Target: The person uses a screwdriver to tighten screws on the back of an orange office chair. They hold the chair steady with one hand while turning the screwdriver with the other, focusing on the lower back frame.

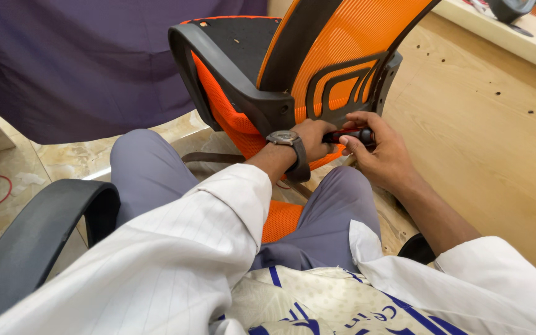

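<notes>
Just beneath the grey plastic frame of an orange mesh chair back (336, 56), both hands meet on a small dark tool (358, 134) with a red and black handle. The right hand (383, 155) is curled closed around the handle's outer end, thumb laid along the top and fingers wrapped under it. The left hand (311, 138), wearing a dark wristwatch (286, 139), is closed too, its fingers bent over the handle's inner end, touching the right hand's fingertips. The tool lies roughly level between the two palms, and its tip is hidden behind the left hand, so what it bears against cannot be told; it seems to point toward the joint where the chair back meets the orange seat (231, 105).

Beyond the left hand's knuckles stands a grey armrest (218, 68), looping up and away from the wrist. Below both wrists are the person's knees in grey trousers (156, 174), with white striped sleeves (175, 260) nearer the body. Well off to the left hand's outer side lies a second, dark armrest (38, 236). Past the right hand spreads a pale wooden board (497, 124).
</notes>
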